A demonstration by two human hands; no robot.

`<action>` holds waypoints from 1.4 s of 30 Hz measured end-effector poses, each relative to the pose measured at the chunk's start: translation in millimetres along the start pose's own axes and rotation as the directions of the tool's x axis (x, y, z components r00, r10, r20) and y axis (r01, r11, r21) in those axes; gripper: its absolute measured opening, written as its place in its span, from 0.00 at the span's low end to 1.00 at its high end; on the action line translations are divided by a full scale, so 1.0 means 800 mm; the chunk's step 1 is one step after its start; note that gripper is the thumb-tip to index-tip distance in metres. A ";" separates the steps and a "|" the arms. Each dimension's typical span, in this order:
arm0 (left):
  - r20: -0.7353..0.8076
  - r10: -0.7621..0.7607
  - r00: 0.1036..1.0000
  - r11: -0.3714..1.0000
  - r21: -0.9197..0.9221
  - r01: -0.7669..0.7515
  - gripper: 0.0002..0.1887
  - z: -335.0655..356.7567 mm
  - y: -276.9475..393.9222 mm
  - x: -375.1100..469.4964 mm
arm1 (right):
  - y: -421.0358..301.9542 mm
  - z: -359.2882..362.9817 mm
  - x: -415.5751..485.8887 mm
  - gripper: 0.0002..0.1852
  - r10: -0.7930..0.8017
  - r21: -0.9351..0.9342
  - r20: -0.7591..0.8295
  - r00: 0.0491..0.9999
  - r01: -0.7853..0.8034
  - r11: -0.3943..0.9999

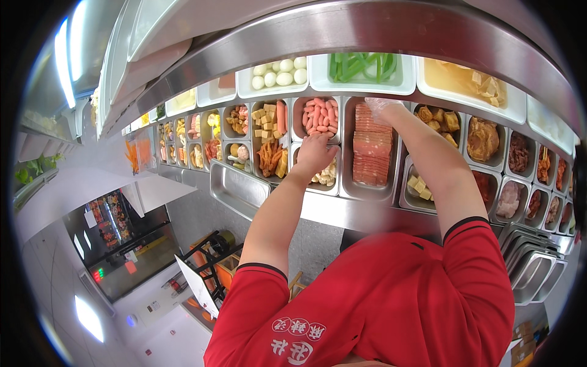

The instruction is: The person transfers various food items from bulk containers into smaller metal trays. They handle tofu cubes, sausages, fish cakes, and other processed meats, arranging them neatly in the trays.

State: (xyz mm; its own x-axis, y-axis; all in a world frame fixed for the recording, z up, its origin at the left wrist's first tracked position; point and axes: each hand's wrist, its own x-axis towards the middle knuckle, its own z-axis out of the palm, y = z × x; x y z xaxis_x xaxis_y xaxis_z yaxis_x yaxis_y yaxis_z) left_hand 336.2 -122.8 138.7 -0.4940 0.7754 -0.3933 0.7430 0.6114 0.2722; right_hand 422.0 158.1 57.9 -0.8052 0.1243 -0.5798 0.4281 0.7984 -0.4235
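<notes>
My left hand (316,155), bare, reaches palm down over the near rim of a steel pan holding small pink sausages (319,114). Its fingertips are by the nearest sausages, with the thumb spread to the side. Under this hand is a pan of pale, cream-coloured pieces (326,176), partly hidden. My right hand (384,111) wears a clear plastic glove and lies at the far end of a long pan of sliced pink luncheon meat (372,153). The glove touches the far slices; whether the fingers grip any cannot be made out.
Behind stand white tubs of peeled eggs (279,73), green strips (362,66) and soaked tofu skin (486,87), under a steel shelf edge (348,23). Tofu cubes (419,187) sit right of the meat. An empty steel pan (238,186) juts out at left; stacked pans (534,270) at right.
</notes>
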 end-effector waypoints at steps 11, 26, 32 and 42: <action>-0.059 0.016 0.998 1.000 -0.005 -0.016 0.27 -0.008 0.015 -0.007 | -0.015 -0.020 -0.021 0.35 0.028 -0.015 0.041 0.999 -0.028 1.000; 0.218 0.467 0.857 0.732 0.449 -0.513 0.15 0.013 0.056 -0.002 | -0.005 -0.051 -0.058 0.39 -0.165 -0.078 0.052 0.985 0.169 0.983; 0.213 0.479 0.852 0.715 0.467 -0.519 0.18 0.017 0.051 -0.002 | 0.071 -0.038 -0.156 0.22 0.105 -0.035 -0.592 0.799 -0.156 0.987; 0.237 0.468 0.852 0.724 0.451 -0.523 0.19 0.010 0.062 -0.006 | 0.134 0.070 -0.365 0.11 0.399 0.235 -0.597 0.696 -0.324 0.916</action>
State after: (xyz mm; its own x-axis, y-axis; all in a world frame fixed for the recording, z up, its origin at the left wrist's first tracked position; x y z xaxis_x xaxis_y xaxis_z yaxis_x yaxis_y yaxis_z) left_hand 378.9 -97.4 147.0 0.0336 0.9090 -0.4154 0.9994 -0.0339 0.0066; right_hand 726.0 174.8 142.7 -0.6342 0.7571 -0.1568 0.7498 0.5528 -0.3635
